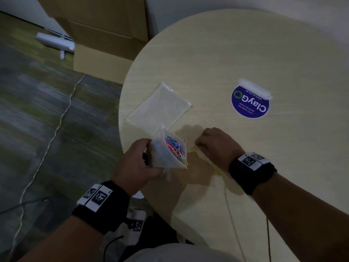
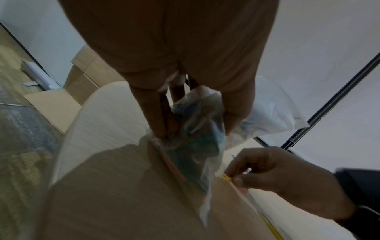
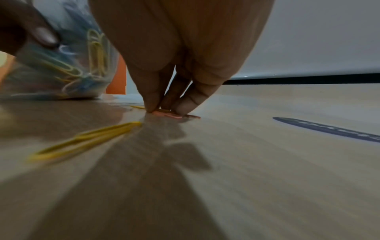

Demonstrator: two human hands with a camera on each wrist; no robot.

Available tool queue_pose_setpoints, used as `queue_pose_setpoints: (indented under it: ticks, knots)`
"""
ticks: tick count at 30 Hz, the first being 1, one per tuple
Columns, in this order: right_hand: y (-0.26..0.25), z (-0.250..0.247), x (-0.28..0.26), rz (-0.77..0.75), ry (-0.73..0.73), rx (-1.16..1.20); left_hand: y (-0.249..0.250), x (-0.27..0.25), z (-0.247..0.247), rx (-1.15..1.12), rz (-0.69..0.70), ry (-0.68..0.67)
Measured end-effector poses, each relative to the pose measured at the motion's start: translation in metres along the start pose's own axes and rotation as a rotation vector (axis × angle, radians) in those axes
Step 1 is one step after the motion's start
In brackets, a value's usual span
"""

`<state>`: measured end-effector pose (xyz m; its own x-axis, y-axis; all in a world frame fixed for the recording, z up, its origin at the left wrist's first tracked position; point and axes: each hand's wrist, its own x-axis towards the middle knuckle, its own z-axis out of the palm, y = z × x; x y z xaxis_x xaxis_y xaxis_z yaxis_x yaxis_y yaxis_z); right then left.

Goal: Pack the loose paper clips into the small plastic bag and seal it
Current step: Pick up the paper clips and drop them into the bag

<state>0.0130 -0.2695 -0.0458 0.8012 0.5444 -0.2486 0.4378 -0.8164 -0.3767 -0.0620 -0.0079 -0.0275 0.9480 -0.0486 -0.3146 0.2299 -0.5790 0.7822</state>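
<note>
My left hand (image 1: 151, 156) grips a small clear plastic bag (image 1: 170, 154) just above the round table (image 1: 245, 53), mouth tilted to the right. Several coloured paper clips (image 1: 174, 146) lie inside it. In the left wrist view the fingers and thumb pinch the bag (image 2: 195, 142) from both sides. Right beside the bag, my right hand (image 1: 197, 146) is down on the tabletop. Its fingertips (image 3: 152, 107) pinch a pink paper clip (image 3: 176, 115) that lies flat on the wood. A yellow paper clip (image 3: 86, 139) lies loose nearby, left of the hand in the right wrist view.
A larger flat clear bag (image 1: 160, 106) lies on the table behind the small one. A round blue sticker (image 1: 249, 104) and a white strip (image 1: 255, 88) are further right. Cardboard boxes (image 1: 105, 35) and a cable (image 1: 56, 125) are on the floor past the table's left edge.
</note>
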Motion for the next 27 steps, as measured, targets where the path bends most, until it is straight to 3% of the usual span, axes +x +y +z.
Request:
queue_pose_setpoints:
  ticks: [4,6,9,13,16,22,27]
  knots:
    - [0.008,-0.001,-0.04,0.083,-0.021,0.076,-0.001,-0.001,-0.001,-0.037,-0.01,0.002]
    - [0.012,0.001,-0.047,0.075,0.063,0.091,0.0,-0.002,-0.002,-0.051,-0.009,-0.002]
    - [0.004,0.006,-0.022,-0.062,0.171,0.068,0.002,-0.002,-0.003,-0.05,-0.015,-0.01]
    - [-0.024,0.021,0.021,-0.224,0.068,-0.033,0.005,-0.002,-0.001,-0.033,-0.015,0.007]
    - [-0.02,0.021,0.023,-0.144,0.017,-0.058,0.003,-0.001,0.0,-0.024,-0.01,0.011]
    - [0.019,0.004,-0.022,0.091,0.074,-0.026,0.002,-0.002,-0.001,-0.024,-0.005,0.008]
    - [0.017,0.009,-0.076,0.075,-0.022,-0.052,0.004,-0.001,-0.001,-0.009,-0.012,0.01]
